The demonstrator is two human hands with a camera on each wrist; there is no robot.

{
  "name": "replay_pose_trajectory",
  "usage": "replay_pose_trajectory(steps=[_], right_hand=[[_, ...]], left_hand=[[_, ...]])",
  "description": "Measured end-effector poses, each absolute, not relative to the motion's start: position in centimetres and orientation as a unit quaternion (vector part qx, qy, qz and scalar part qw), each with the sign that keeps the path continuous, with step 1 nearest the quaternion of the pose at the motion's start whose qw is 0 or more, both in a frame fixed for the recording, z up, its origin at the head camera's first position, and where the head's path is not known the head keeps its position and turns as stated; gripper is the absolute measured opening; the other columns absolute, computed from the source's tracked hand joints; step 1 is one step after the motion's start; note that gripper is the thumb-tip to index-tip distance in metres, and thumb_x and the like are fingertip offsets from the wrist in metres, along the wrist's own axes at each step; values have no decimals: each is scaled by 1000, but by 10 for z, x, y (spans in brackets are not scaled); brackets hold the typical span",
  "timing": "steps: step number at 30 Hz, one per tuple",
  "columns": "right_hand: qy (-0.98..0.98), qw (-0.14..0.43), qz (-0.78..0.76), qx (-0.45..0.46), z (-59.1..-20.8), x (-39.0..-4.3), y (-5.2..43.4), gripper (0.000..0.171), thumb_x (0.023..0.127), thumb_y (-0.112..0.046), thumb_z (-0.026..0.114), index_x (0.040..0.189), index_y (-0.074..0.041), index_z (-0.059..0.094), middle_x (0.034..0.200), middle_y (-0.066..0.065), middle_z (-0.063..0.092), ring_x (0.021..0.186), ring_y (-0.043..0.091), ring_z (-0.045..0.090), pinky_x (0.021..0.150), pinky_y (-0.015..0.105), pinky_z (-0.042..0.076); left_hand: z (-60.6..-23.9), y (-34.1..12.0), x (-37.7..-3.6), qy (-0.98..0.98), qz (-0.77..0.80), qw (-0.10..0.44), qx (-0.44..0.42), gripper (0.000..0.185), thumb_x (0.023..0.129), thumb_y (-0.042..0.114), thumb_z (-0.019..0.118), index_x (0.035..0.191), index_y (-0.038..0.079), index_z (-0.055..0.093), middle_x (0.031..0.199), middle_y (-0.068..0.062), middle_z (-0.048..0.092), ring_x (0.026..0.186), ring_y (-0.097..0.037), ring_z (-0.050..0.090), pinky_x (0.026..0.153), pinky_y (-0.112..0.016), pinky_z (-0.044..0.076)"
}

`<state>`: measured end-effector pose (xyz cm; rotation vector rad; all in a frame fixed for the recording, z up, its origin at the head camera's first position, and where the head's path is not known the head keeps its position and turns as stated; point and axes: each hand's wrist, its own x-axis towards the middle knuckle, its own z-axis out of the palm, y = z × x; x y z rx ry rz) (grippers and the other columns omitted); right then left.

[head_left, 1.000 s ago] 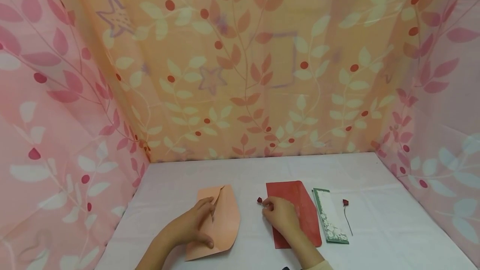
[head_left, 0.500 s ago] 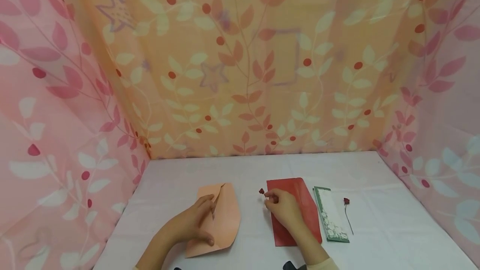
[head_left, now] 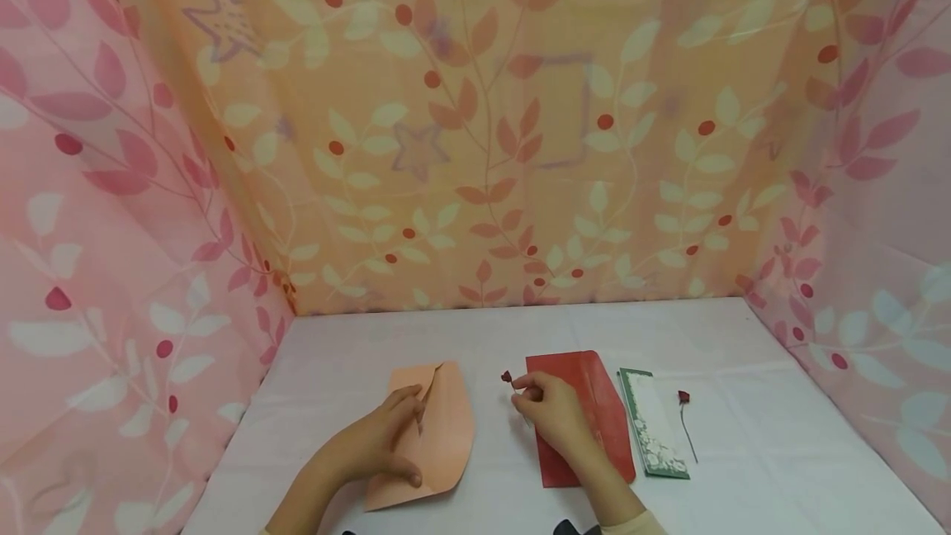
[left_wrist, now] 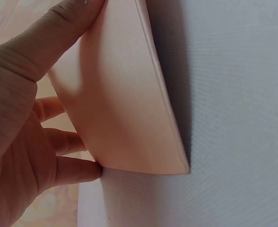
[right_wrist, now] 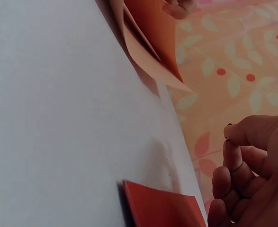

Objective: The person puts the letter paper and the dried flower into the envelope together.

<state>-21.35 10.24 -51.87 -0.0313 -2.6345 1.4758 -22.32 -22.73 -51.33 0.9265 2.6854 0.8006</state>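
A peach envelope (head_left: 449, 428) lies tilted on the left, its mouth gaping near the top right. My left hand (head_left: 379, 440) grips it, thumb and fingers spread along its edges. In the left wrist view the envelope (left_wrist: 124, 104) leans up from the cloth, and several fingers meet its far edge. Between right thumb and index finger, my right hand (head_left: 557, 411) pinches the thin stem of a small dark red rose (head_left: 507, 376), its bloom pointing away to the left. That hand hovers over the left part of a red envelope (head_left: 607, 428). In the right wrist view the fingers mostly hide the stem.
Right of the red envelope lies a green-bordered white card (head_left: 655, 423) with a floral print. Beyond it is a second red rose (head_left: 684, 397) on a thin stem. A white cloth (head_left: 349, 345) covers the table, with patterned curtains (head_left: 475, 147) around three sides.
The right hand has lifted the rose from beside the red envelope, and it has shifted slightly up and left. The left hand keeps its hold on the peach envelope.
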Motion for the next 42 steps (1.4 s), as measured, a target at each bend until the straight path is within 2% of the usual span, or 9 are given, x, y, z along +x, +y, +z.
replay_pose_trajectory(steps=[6,12,26,34,42], right_hand=[[-863,40,503,25,-520,-213,88,19,89,-19,79,107,-12,76,77,-5,64,69,13,59,56,25,50],[-853,54,518,44,-516,-213,81,18,87,-15,79,104,-10,76,75,-5,64,69,12,58,58,24,49],[-831,28,548,85,-524,-231,50,19,84,-17,82,101,-8,77,72,-4,64,67,9,56,60,23,46],[-812,-8,578,75,-528,-232,29,19,84,-17,81,100,-7,76,71,-4,64,64,7,55,55,21,45],[-805,-17,588,72,-532,-232,18,17,83,-14,79,98,-6,75,76,-2,66,69,9,58,57,22,47]], left_hand=[[-512,-230,-220,907,271,94,308,73,61,64,85,114,30,47,163,-15,31,141,-44,45,103,-59,48],[-507,-225,-219,905,271,93,313,76,62,65,85,117,27,49,163,-15,32,141,-44,45,103,-59,48],[-512,-226,-222,909,266,90,307,75,60,70,83,114,30,49,163,-13,32,142,-40,45,106,-59,46],[-508,-226,-221,910,262,86,311,75,62,67,85,115,30,48,163,-13,32,140,-38,48,105,-55,48],[-507,-224,-219,905,267,81,320,75,62,62,86,115,25,48,161,-17,34,138,-40,49,103,-54,49]])
